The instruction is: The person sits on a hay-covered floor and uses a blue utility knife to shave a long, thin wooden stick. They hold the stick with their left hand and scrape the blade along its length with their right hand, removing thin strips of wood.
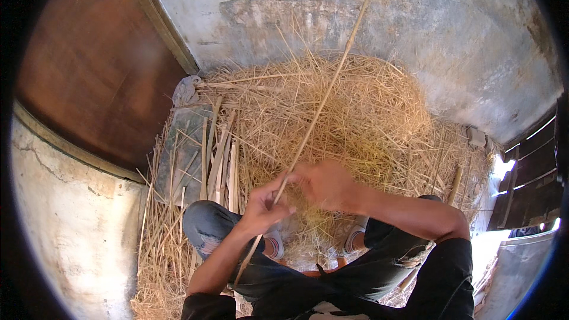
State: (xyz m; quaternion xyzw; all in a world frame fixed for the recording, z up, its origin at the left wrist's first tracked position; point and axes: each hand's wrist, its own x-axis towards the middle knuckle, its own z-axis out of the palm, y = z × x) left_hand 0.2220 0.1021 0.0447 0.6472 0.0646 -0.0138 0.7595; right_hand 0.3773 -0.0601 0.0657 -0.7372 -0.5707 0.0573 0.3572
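Observation:
A long, thin bamboo strip (320, 108) slants from between my thighs up toward the far wall. My left hand (264, 208) is closed round its lower part, thumb and fingers on either side. My right hand (329, 185) is just above and to the right, slightly blurred. Its curled fingers meet the strip near my left fingertips, and its palm side is hidden. Below my hands, fine yellowish straw (320, 219) lies between my feet.
A thick heap of straw and shavings (367, 95) lies against the stained wall (415, 29). Split bamboo slats (219, 160) rest at the left, by a grey slab (178, 148). A brown door panel (101, 71) is at the far left, dark wooden boards (527, 172) at the right.

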